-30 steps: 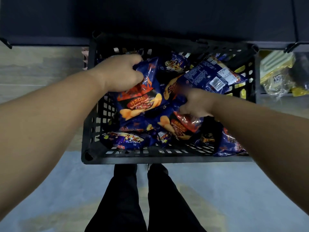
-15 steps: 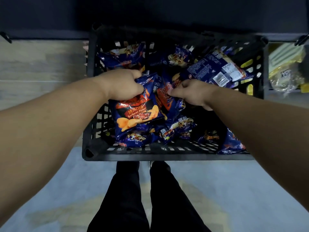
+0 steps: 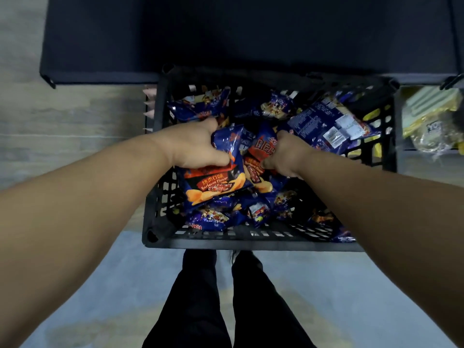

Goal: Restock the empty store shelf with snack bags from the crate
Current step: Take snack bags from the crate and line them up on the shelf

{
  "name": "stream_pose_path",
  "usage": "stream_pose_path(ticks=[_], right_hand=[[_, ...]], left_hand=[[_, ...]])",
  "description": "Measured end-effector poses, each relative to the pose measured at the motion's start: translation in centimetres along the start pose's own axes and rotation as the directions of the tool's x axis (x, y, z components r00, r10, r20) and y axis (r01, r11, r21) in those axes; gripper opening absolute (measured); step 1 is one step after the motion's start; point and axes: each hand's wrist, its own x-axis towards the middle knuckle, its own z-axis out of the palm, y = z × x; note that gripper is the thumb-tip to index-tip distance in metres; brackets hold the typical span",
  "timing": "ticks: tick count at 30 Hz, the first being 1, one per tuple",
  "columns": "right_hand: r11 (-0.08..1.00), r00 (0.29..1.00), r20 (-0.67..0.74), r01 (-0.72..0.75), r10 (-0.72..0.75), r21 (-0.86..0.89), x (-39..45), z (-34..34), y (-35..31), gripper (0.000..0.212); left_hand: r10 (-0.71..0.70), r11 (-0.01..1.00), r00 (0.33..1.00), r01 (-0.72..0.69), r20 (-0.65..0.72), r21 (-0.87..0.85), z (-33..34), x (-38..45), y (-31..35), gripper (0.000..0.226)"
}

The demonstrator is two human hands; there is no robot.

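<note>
The snack bags are glossy dark blue packets printed with orange chips and red panels, one reading "Barbecue Flavor", and they lie heaped in a black slatted crate [image 3: 160, 222] on the floor. The left hand [image 3: 193, 144] curls its fingers around the top of the barbecue bag [image 3: 216, 182], which hangs below it over the pile. Just beside it, the right hand [image 3: 283, 154] grips a second bag [image 3: 261, 151], tilted against the first.
</note>
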Motion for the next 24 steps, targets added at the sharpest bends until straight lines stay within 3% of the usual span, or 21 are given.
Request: stream_pose_path(ticks=[3,7,17,24], right_hand=[[0.999,0.995,-0.083,0.049,-0.05,-0.012,-2.5,-3.2,-0.4,0.076],[0.98,0.969,-0.186,0.135,-0.161,-0.144,-6.3,-8.1,-2.2,0.058],[0.917,0.851,-0.368,0.279,-0.373,-0.284,-17.2,-17.6,-7.9,0.048],[0.85,0.749,-0.435,0.327,-0.499,-0.412,-23.1,-21.8,-10.5,0.056]], left_hand=[[0.009,1.0,0.999,-0.009,-0.032,-0.009,-1.3,-1.9,1.2,0.053],[0.021,0.999,0.989,-0.014,-0.147,0.044,-4.6,-5.4,3.2,0.064],[0.143,0.985,0.9,-0.088,-0.412,0.149,-13.7,-15.5,8.4,0.093],[0.234,0.945,0.788,-0.046,-0.569,0.325,-18.2,-20.7,9.3,0.072]])
